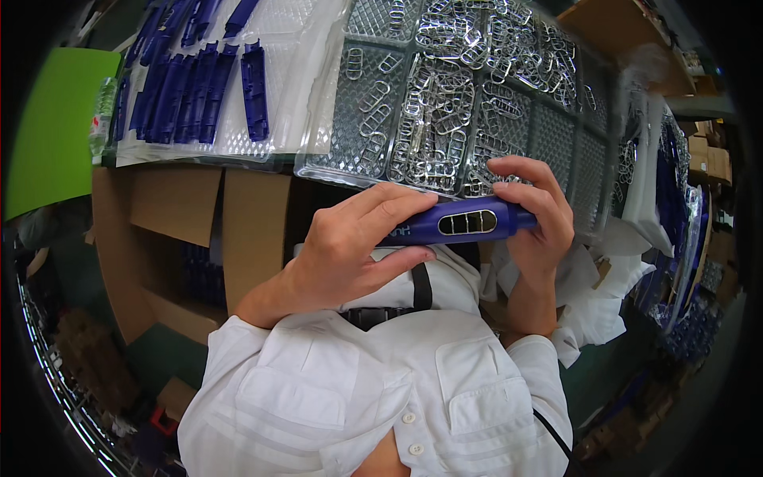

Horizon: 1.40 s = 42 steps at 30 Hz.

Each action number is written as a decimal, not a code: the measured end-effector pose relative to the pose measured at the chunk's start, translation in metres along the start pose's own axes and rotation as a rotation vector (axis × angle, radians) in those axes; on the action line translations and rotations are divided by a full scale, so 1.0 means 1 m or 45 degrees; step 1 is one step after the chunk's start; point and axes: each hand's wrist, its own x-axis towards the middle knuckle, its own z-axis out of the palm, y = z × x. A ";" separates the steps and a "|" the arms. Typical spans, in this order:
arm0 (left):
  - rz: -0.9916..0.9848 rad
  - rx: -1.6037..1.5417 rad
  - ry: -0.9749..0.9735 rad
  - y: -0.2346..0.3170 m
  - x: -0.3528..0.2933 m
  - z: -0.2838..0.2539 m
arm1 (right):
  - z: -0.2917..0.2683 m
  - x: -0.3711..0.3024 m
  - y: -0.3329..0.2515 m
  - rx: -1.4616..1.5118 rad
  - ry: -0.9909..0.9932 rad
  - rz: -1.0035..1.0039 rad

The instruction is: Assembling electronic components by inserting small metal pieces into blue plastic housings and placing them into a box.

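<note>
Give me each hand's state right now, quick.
Left hand: closed, holding the blue casing toward its left end.
Right hand: closed, holding its right end.

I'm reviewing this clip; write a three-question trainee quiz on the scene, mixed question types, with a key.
1. Multiple choice: the left hand and the right hand hold a dark-blue elongated plastic housing. What shows on its upward face?
A) A round red button
B) A silver oval metal frame
C) A yellow fabric strap

2. True or false: many loose silver metal frames lie in a clear plastic tray divided into compartments.

3. Short answer: on which side of that tray, as the person sees it, does the group of dark-blue, narrow plastic pieces lie?

Key:
1. B
2. True
3. On the left
</note>
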 end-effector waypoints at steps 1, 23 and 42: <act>-0.003 0.008 -0.001 0.000 0.001 0.000 | 0.000 0.000 0.003 0.005 0.003 0.023; 0.322 0.194 1.071 -0.092 0.213 -0.171 | -0.002 -0.038 0.013 -0.695 -0.336 0.128; -1.531 -0.402 2.639 -0.250 -0.454 -0.124 | -0.036 0.001 0.056 -0.977 -0.562 0.343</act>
